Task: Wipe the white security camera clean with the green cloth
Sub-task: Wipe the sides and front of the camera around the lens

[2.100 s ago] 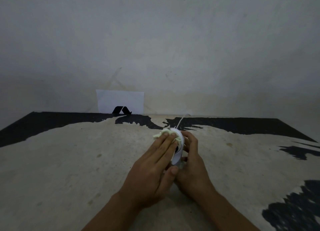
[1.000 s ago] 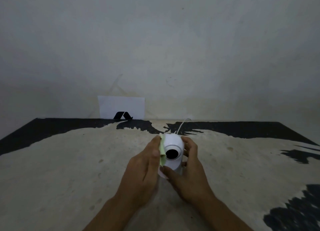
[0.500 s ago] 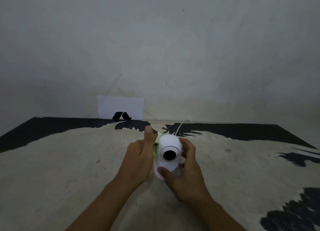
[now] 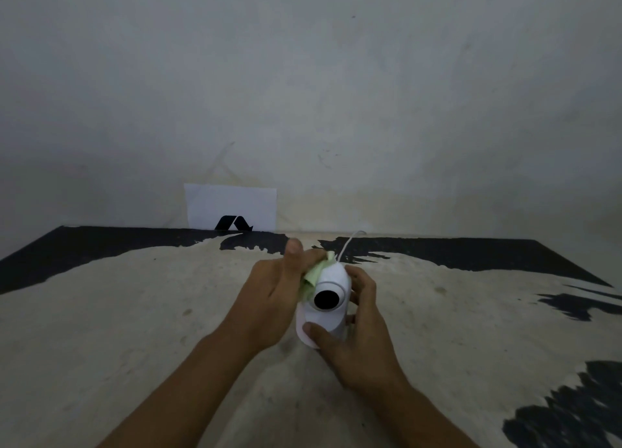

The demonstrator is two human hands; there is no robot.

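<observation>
One white camera [image 4: 324,308], one green cloth [image 4: 314,274]; left hand [image 4: 274,296] presses cloth, right hand [image 4: 353,340] grips camera.

Green cloth [image 4: 312,274] between left hand [image 4: 274,291] and white camera [image 4: 324,304]

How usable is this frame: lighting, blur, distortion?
Head view: dim, flat light with dark corners; wide-angle bending bows the table edge. The camera is the brightest thing and looks sharp, its lens black. The left hand pressing the cloth and the right hand show little blur.
</observation>
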